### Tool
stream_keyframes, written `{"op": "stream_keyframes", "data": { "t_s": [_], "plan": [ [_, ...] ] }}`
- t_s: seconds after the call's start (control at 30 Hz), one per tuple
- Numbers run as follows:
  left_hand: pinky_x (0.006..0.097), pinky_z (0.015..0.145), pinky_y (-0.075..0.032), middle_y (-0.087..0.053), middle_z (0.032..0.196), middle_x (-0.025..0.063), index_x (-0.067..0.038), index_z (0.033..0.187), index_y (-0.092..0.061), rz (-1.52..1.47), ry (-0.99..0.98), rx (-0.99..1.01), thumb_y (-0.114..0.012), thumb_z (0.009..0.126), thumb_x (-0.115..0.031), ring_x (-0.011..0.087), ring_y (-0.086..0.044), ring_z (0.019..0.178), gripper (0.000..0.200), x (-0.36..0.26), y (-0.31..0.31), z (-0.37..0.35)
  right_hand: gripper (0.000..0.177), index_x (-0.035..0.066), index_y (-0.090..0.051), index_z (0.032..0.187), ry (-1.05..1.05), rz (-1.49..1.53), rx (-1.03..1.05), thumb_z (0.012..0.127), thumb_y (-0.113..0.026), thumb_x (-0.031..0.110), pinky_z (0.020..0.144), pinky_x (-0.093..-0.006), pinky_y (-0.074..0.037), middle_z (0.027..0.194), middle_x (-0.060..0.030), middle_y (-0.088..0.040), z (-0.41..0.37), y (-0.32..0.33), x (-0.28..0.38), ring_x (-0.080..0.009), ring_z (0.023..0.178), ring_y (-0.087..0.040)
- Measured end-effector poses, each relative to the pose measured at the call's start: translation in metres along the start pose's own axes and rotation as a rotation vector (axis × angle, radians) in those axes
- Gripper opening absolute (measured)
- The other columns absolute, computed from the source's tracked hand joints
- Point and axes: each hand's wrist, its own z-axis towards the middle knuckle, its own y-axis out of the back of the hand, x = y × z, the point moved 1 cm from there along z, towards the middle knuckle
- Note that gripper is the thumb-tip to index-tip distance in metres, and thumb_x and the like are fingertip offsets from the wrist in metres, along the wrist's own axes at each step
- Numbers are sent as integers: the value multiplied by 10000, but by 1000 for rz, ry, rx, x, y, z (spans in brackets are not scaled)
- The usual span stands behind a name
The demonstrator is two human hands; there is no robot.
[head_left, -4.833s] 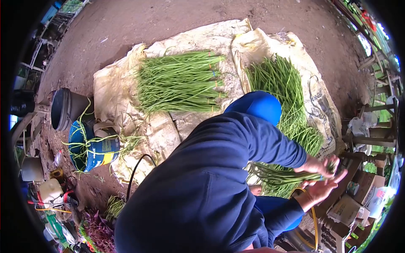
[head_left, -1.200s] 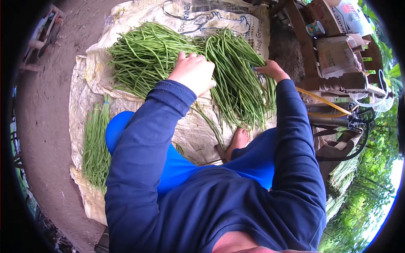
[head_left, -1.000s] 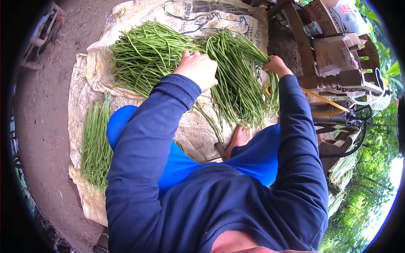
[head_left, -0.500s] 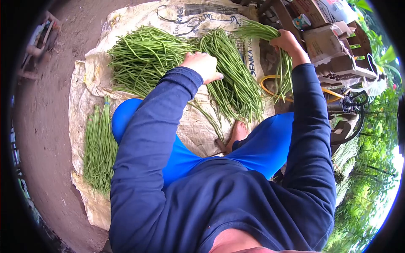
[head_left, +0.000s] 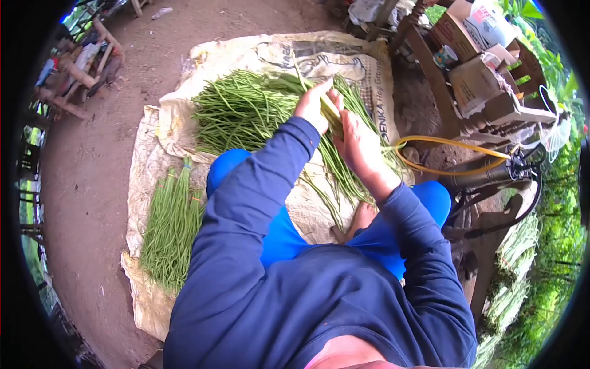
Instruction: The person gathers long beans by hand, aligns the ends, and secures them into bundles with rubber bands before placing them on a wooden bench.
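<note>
Both hands meet over a pile of long green beans [head_left: 246,111] on a pale sack [head_left: 307,209]. My left hand [head_left: 313,106] is closed round a bunch of green beans [head_left: 330,114] whose ends point up and away. My right hand [head_left: 361,142] lies against the lower right side of the same bunch, with its fingers close together; whether they grip it is hard to tell. Beneath the hands, more long beans spread toward my bare foot [head_left: 364,216]. Tied bean bundles [head_left: 171,227] lie on the sack at the left.
A wooden rack with cardboard boxes [head_left: 476,86] stands at the upper right. A yellow hose [head_left: 452,140] loops beside the sack at the right, near a dark sprayer-like device [head_left: 522,165]. Pale bundles [head_left: 513,264] lie at the far right. Wooden pieces [head_left: 77,74] stand at the upper left.
My right hand has come from the upper right in to my left hand, with the bunch now between them. The view has shifted, showing more ground at the upper left.
</note>
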Motion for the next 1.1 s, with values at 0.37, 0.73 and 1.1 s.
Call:
{"op": "stream_keyframes", "data": {
  "t_s": [0.37, 0.73, 1.1],
  "plan": [
    [332, 700, -555, -637, 888, 77, -9, 1062, -599, 599, 223, 460, -689, 805, -70, 177, -644, 730, 278, 5, -3, -40, 495, 44, -466, 1276, -305, 1766, 584, 883, -675, 259, 717, -356, -557, 1097, -134, -634, 52, 14, -62, -228, 925, -641],
    [228, 708, -474, -562, 1005, -3, -69, 1294, -516, 460, -155, 164, -748, 839, -302, 103, -536, 899, 561, 9, -15, -51, 237, -39, -605, 1051, -556, 1845, -74, 824, -652, 10, 678, -282, -531, 899, -105, -664, 52, 4, -20, -163, 753, -641],
    [296, 755, -514, -638, 921, 75, -15, 1029, -566, 410, -571, -97, -475, 1012, -250, 154, -619, 780, 252, -9, -17, -47, 276, 1, -611, 1067, -648, 1608, -54, 883, -672, 198, 664, -248, -522, 859, -78, -678, 53, 3, -21, -136, 737, -645]
  ]
}}
